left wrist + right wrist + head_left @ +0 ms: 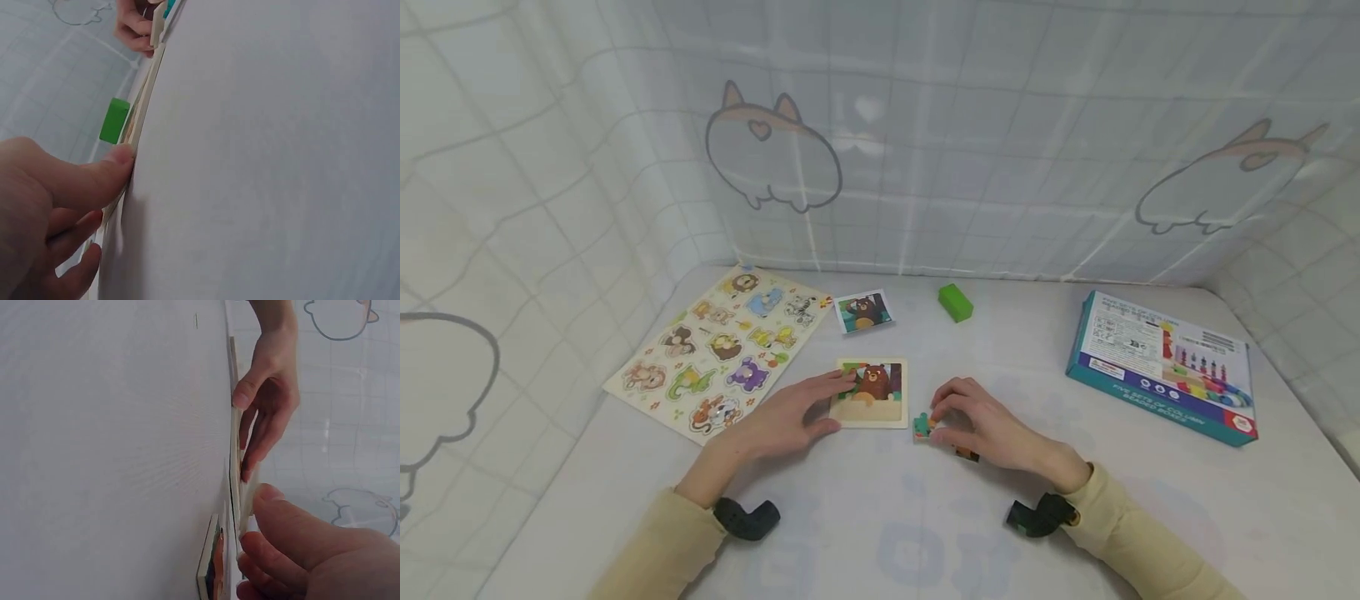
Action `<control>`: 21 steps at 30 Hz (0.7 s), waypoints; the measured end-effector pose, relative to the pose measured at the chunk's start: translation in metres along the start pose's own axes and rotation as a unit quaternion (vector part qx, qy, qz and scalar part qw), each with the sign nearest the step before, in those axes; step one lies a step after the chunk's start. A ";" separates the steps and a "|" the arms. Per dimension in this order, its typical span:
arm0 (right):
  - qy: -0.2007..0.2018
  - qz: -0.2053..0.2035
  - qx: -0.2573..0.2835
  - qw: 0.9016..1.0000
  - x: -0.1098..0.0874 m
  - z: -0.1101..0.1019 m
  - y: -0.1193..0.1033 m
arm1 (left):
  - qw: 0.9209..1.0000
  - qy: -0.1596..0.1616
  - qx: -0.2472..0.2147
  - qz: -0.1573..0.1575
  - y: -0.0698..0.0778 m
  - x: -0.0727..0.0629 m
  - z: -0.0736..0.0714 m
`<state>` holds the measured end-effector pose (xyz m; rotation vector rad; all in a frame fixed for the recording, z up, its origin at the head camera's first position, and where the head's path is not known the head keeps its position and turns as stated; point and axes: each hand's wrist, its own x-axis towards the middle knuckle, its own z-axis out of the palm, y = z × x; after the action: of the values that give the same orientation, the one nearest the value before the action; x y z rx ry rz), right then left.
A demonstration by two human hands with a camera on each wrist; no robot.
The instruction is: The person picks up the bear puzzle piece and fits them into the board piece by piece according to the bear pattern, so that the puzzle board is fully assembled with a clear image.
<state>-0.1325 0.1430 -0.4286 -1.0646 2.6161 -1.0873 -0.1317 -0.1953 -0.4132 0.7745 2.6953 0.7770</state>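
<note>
A small square wooden puzzle board (869, 413) lies in front of me, showing a brown bear, its lower part bare wood. My left hand (790, 417) rests at the board's left side, fingers stretched over the top left corner and thumb at the lower left edge. Just right of the board, my right hand (981, 423) pinches a puzzle piece (922, 426) printed in green and orange between thumb and fingers. The right wrist view shows that piece (249, 499) tilted up, close to the board. Another puzzle piece (211, 565) lies on the table beneath the right hand, partly hidden in the head view.
Behind the board lies a bear picture card (865, 312), with a green block (956, 302) to its right. A large animal puzzle board (709, 340) spreads out at left, partly near the left hand. At right lies a flat toy box (1165, 367). A sheet curtain (910, 167) hangs behind.
</note>
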 end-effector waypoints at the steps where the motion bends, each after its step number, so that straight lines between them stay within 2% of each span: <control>1: 0.006 -0.002 -0.002 1.000 0.001 0.000 -0.001 | 1.000 -0.001 -0.002 0.003 0.000 0.000 0.000; 9: 0.054 -0.029 -0.023 0.998 0.022 0.003 -0.024 | 1.000 -0.006 -0.015 0.004 0.002 0.000 0.002; 21: 0.033 -0.022 -0.038 0.998 0.059 0.021 -0.048 | 0.999 -0.010 -0.033 -0.014 0.004 0.002 0.004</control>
<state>-0.1426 0.0689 -0.4036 -1.1262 2.7193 -1.0571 -0.1299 -0.1900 -0.4150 0.7229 2.6424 0.8427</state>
